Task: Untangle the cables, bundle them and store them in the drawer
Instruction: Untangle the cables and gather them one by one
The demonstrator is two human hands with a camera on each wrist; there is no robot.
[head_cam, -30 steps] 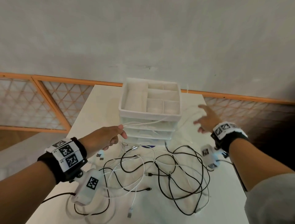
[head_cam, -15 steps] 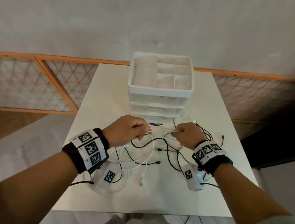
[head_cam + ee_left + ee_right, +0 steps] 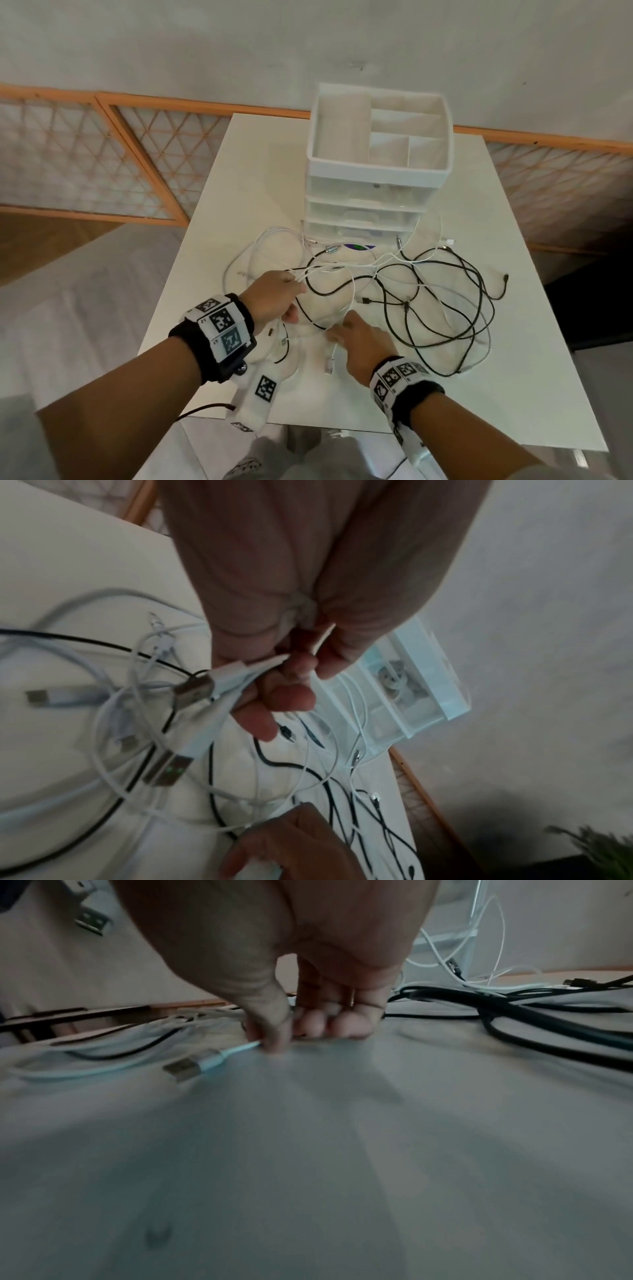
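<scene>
A tangle of black cables (image 3: 445, 301) and white cables (image 3: 274, 240) lies on the white table (image 3: 531, 342) in front of a white drawer unit (image 3: 373, 192) whose drawers look closed. My left hand (image 3: 277, 298) holds several white cable ends (image 3: 222, 674) just above the table, with USB plugs sticking out of its fingers. My right hand (image 3: 359, 339) is down on the table, its thumb and fingers (image 3: 274, 1031) pinching a white cable (image 3: 240, 1047) just behind its USB plug (image 3: 185, 1069).
The drawer unit's top is an open tray with dividers (image 3: 376, 137). A purple-green sticker (image 3: 356, 247) lies at the unit's foot. An orange lattice railing (image 3: 102, 154) runs behind the table. A plant (image 3: 603, 850) stands beyond the far table edge.
My right hand came back from the far right, met the left over the pile, and now has dropped toward me onto a white cable. The left hand pulled its white cable ends nearer.
</scene>
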